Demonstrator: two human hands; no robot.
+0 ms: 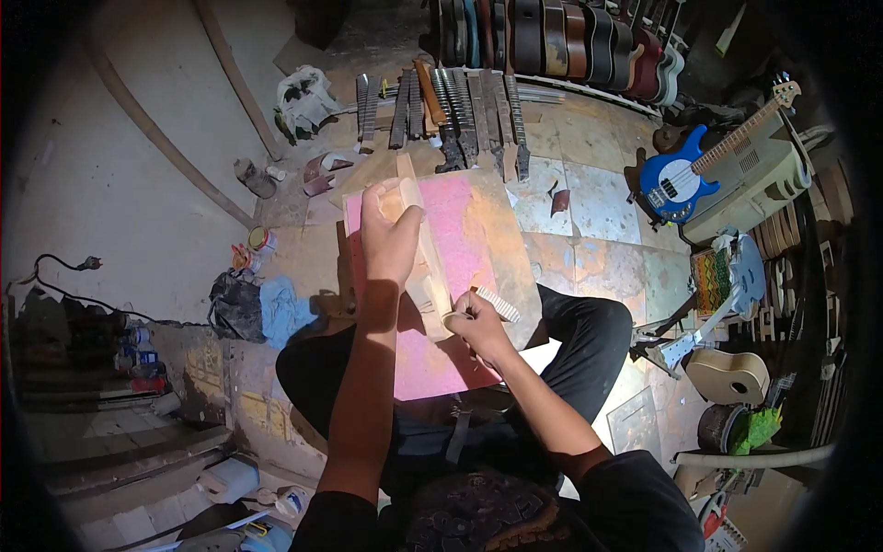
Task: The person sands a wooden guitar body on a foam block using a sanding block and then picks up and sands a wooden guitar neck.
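Observation:
A long pale piece of wood, shaped like a guitar neck (429,262), lies lengthwise over a pink-topped board (448,202) on my lap. My left hand (391,235) is closed around its far part, thumb across the top. At its near end my right hand (478,333) is closed, fingers pinched against the wood's edge. A small block with pale and brown stripes (497,304) sticks out of the right fist. The rest of that block is hidden by my fingers. Tan wood dust covers the board's right side.
Beyond the board, several dark guitar necks (451,110) lie in a row on the tiled floor. Guitar bodies (570,41) stand on a rack behind them. A blue bass guitar (682,175) leans at right, above an acoustic guitar (727,377). Bags (283,308) lie at left.

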